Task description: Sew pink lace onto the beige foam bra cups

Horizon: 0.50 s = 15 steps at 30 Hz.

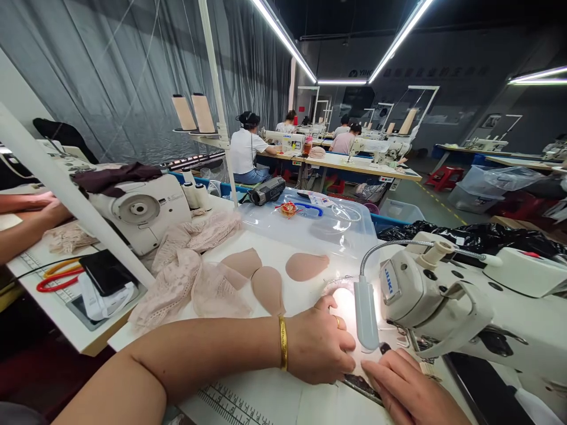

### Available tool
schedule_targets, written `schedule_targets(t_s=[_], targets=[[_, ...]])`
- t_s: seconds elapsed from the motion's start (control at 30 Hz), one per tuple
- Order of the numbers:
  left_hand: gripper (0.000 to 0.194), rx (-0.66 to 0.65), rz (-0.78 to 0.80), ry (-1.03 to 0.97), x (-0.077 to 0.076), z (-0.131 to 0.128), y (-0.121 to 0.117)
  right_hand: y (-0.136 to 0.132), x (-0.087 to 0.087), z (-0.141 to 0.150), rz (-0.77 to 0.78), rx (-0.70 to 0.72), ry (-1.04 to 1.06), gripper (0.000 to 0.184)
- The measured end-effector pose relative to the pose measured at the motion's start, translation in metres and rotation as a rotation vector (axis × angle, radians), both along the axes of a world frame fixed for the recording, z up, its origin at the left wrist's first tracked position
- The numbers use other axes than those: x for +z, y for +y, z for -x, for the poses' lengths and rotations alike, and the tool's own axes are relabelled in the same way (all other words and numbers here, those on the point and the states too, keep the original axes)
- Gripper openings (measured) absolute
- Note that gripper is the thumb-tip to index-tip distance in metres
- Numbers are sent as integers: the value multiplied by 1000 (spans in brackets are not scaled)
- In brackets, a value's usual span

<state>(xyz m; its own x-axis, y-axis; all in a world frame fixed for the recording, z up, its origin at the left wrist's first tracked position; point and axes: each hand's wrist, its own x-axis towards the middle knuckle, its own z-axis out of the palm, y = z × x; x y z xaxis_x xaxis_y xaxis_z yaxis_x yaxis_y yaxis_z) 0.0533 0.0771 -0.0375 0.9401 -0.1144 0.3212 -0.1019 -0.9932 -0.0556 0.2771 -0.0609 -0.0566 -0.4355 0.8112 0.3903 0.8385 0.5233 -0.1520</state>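
Pale cloth (345, 307): lies on the table (305, 401) under the lit lamp, touched by both hands; probably light, limp and easily puckered, best taken flat near its edges, with fingertips spread. One piece seems present; layers cannot be told.
Lace cloth (179, 283): heaped at left; likely soft, airy and prone to snagging, better lifted by a broad fold than by one thread. Pieces overlap and cannot be counted.
Beige pads (268, 289): three, beyond the left forearm; they look light and springy, to be held by the rim without creasing.
Left hand (316, 342): partly curled, fingertips down on the pale cloth; whether it pinches cannot be told.
Lamp (367, 316): one, on a bendable neck, above the pale cloth.
Right hand (407, 383): half open, fingers reaching to the cloth's near edge; its grip cannot be told.
Sewing machine (443, 295): one, beside the right hand.
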Motion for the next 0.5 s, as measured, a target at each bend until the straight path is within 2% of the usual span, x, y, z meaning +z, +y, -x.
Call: schedule_targets(t_s=[0.17,0.3,0.5], targets=[[16,35,32,-25,-9,-8,6,1,-9,-3,-93,-72,-37,25],[18,66,9,-5,-12,-14,12,1,-24,-6,-138,-187,-56,27],[15,130,-53,9,-7,-20,21,1,-46,-6,-38,-349,-37,34]])
